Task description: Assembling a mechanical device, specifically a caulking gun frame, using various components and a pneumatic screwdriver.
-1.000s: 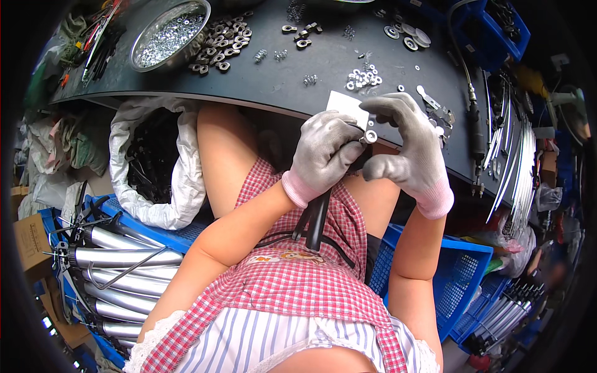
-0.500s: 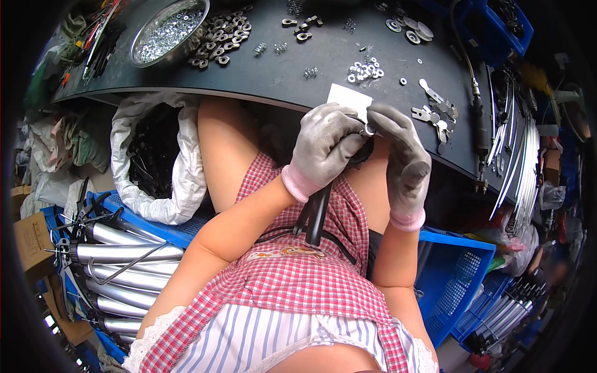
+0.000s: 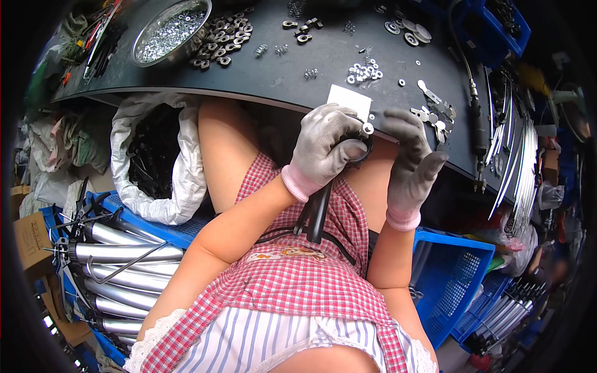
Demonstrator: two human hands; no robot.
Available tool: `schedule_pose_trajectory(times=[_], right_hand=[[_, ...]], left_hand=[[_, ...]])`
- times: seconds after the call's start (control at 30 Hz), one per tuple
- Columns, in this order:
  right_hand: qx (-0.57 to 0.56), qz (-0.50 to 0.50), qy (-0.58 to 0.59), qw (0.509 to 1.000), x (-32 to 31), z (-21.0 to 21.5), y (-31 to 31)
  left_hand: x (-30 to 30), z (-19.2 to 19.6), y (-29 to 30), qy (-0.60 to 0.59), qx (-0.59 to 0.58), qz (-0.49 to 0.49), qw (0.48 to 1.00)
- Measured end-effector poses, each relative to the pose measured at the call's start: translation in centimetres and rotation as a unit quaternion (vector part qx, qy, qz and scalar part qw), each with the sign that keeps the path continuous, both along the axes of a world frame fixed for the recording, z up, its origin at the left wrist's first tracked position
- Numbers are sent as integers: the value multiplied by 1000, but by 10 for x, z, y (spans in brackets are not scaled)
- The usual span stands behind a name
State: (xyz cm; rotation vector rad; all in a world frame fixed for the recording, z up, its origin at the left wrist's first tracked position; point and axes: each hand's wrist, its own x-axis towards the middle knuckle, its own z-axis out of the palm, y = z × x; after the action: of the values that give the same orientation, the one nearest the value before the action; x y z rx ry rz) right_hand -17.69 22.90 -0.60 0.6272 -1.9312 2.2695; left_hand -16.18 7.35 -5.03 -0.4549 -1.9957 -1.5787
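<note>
Presently gripping a black tubular part (image 3: 316, 219) with the left hand (image 3: 326, 146), curled round its upper end by the near edge of the worktop (image 3: 230, 81). At those fingertips, a metal ring (image 3: 368, 128), impossible to tell whether pinched or seated on the part. Holding the right hand (image 3: 413, 149) spread just right of the ring, with thumb apart from fingers. Along the near edge, a white card (image 3: 349, 99); behind it, heaped metal washers (image 3: 364, 73); nearer the right edge, flat metal plates (image 3: 433, 112); toward the left edge, a bowl (image 3: 148, 64) of metal pieces (image 3: 174, 34).
</note>
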Motion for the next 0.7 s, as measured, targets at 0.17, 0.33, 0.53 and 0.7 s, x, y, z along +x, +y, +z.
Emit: schedule_pose_trajectory(times=[0.17,0.33,0.53,0.7], right_hand=[[3,-11,23,1000,2,15,-3],[74,-12,26,997,5,17,5],[55,2,-7,998,5,8,8],[135,44,92,986,2,0,5]], left_hand=[[-1,1,1,8,-11,6,1000],[-9,-4,4,70,11,29,997],[-7,-3,4,68,6,29,997],[-5,-3,5,66,28,36,997]])
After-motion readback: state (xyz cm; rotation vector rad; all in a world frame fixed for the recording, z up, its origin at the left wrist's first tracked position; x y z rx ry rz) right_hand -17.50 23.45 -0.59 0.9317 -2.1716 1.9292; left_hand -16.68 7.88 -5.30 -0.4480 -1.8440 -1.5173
